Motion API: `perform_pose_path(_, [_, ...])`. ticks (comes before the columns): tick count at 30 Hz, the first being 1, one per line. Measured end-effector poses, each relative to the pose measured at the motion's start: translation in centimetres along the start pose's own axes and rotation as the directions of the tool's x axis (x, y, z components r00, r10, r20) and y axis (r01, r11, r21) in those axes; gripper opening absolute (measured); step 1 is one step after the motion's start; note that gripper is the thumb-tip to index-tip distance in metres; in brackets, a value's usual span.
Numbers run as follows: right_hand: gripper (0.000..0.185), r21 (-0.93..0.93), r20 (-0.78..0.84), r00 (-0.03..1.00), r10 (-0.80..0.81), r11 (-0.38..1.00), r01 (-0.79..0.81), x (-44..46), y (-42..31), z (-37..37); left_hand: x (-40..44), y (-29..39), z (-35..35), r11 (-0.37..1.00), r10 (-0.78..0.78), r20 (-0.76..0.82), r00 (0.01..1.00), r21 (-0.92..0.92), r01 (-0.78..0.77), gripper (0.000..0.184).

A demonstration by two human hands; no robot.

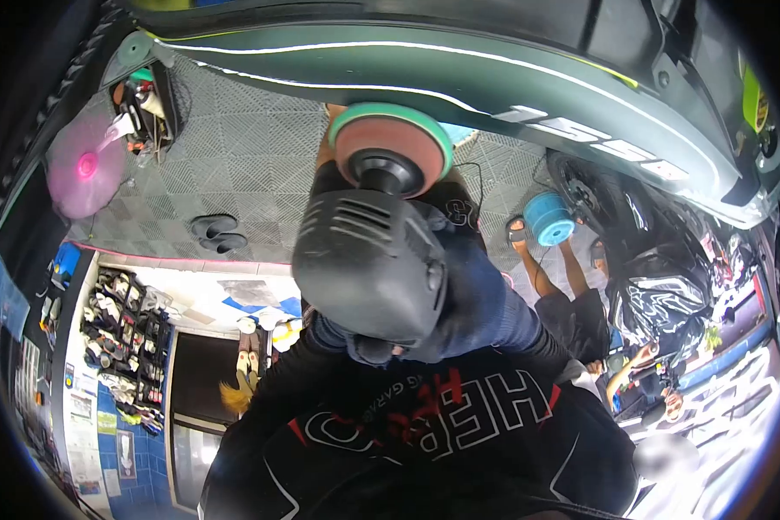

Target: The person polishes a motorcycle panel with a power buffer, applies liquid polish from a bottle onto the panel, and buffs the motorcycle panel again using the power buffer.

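A grey and black polisher [364, 264] with a reddish round pad [381, 147] edged in green is in front of my chest. The pad's far edge lies just below the dark green body panel [338, 65] of a scooter; I cannot tell if they touch. White stripes and the figures "155" mark this panel. My right hand [475, 299], in dark blue, is closed at the polisher's right side, its fingers largely hidden. Under the near end of the polisher body, dark-covered fingers of my left hand [370, 349] are curled against it, mostly hidden behind the housing.
A person's legs [572, 269] and a blue bucket [549, 218] are to the right, near a wheel and black plastic. Black slippers [218, 232] lie on the grey tiled floor [260, 173]. At left are a pink fan [87, 165], a filled holder [152, 108] and a shoe rack [126, 338].
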State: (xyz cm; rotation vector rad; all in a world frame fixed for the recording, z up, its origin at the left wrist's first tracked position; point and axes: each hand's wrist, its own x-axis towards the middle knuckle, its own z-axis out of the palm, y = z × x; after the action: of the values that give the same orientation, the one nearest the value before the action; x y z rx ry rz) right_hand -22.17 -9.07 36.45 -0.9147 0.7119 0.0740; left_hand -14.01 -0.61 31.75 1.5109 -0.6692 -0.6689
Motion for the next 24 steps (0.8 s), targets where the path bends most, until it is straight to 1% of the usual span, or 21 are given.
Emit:
perform_pose_path(2, [0.104,0.016,0.002,0.998,0.062,0.998,-0.062,0.0,0.5,-0.3,0.3,-0.5,-0.2,0.998,-0.039,0.074,0.997,-0.045,0.042,0.064])
perform_pose_path(3, [0.108,-0.223,0.014,0.99,-0.142,0.964,0.142,0.3,0.5,-1.0,0.4,-0.7,-0.3,0.996,-0.057,0.11,0.992,-0.066,0.065,0.064])
perform_pose_path(4, [0.108,-0.224,0.01,0.99,-0.143,0.964,0.141,-0.3,0.7,-1.3,0.5,-0.9,-0.4,0.992,-0.076,0.141,0.987,-0.085,0.089,0.064])
perform_pose_path(6, [0.105,-0.173,-0.086,0.986,-0.145,0.977,0.129,-1.8,0.8,-1.7,0.8,-1.2,-0.5,0.984,-0.109,0.201,0.973,-0.115,0.134,0.063])
perform_pose_path(7, [0.105,-0.172,-0.089,0.984,-0.152,0.976,0.136,-2.3,0.8,-2.2,0.8,-1.3,-0.4,0.979,-0.123,0.228,0.966,-0.13,0.156,0.063])
perform_pose_path(9, [0.102,-0.09,-0.068,0.985,-0.158,0.984,0.152,-3.1,0.0,-3.1,0.7,-1.2,0.1,0.969,-0.148,0.276,0.95,-0.154,0.196,0.063])
perform_pose_path(10, [0.102,-0.088,-0.075,0.984,-0.164,0.984,0.158,-3.7,0.2,-3.5,0.7,-1.1,0.5,0.963,-0.159,0.298,0.941,-0.165,0.215,0.062])
perform_pose_path(12, [0.1,-0.126,-0.015,0.978,-0.206,0.971,0.202,-5.2,0.7,-4.6,0.4,-0.9,1.3,0.951,-0.172,0.342,0.924,-0.187,0.246,0.062])
perform_pose_path(13, [0.1,-0.124,-0.022,0.977,-0.212,0.97,0.207,-5.9,0.8,-5.2,0.2,-0.8,1.7,0.945,-0.179,0.368,0.912,-0.193,0.264,0.062])
perform_pose_path(16, [0.096,-0.002,-0.008,0.98,-0.199,0.98,0.199,-7.7,1.0,-7.0,-1.1,0.1,3.7,0.923,-0.188,0.443,0.877,-0.227,0.312,0.061])
perform_pose_path(19, [0.088,0.093,0.032,0.981,-0.191,0.978,0.187,-9.5,0.9,-9.3,-2.5,2.0,7.4,0.905,-0.151,0.543,0.826,-0.261,0.337,0.06])
perform_pose_path(22, [0.079,0.07,0.038,0.981,-0.189,0.98,0.186,-11.6,0.9,-11.7,-2.6,3.6,10.2,0.901,-0.082,0.597,0.798,-0.297,0.315,0.059])
perform_pose_path(24, [0.076,-0.012,0.052,0.979,-0.197,0.98,0.198,-13.2,0.7,-13.4,-1.4,4.3,11.9,0.893,-0.022,0.613,0.79,-0.344,0.291,0.059])
